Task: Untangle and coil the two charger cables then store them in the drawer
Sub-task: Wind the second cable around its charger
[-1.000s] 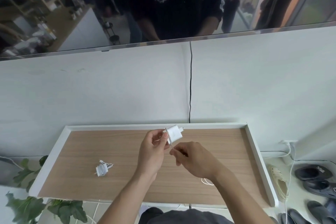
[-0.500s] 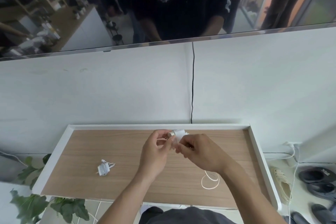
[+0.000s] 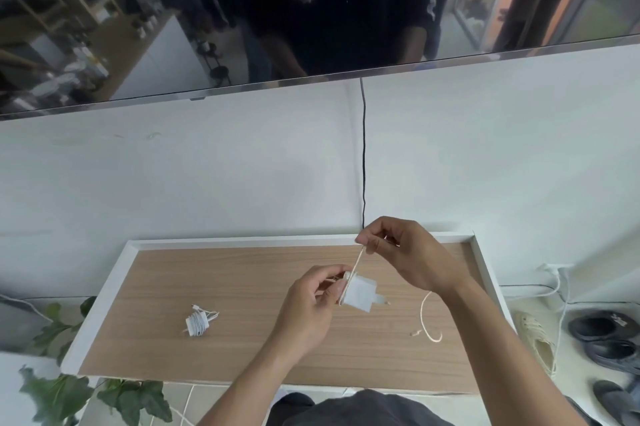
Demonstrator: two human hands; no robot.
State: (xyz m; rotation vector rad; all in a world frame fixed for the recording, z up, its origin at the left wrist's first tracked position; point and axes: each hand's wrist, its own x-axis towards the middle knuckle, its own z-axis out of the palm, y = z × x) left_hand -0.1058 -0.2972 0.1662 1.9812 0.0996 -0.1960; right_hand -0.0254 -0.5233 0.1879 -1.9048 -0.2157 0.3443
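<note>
Both hands work above the middle of the counter (image 3: 242, 290), a light wood top with a raised white rim that stands against a white wall (image 3: 173, 183). The left hand (image 3: 311, 302) holds a white charger plug (image 3: 362, 292) just above the wood: its grip is closed, thumb and curled fingers pinching the plug's near end, while the prongs point off to the right. A few turns of cream cable (image 3: 358, 261) lie wound round the plug beside those fingers. From there the cable runs up in a straight, taut line to the right hand (image 3: 412, 252), which is raised higher and further back, near the counter's far rim. That hand's grip is also closed, thumb and forefinger nipping the cable, the other fingers curled in loosely behind. The rest of the cable comes out below the right wrist, hangs in a slack curve and ends in a small hook-shaped loop on the wood, with its connector lying just to the left of that loop. Well apart on the left part of the counter lies the second charger (image 3: 198, 321), a white one with its lead already wound tight round the body and a short tail sticking out. A thin black cord (image 3: 363, 155) runs straight down the wall to the counter's back edge from a dark glossy screen (image 3: 104, 27) mounted above. Green plant leaves (image 3: 52, 391) show at the lower left, and dark shoes (image 3: 606, 325) sit on the floor to the right.
</note>
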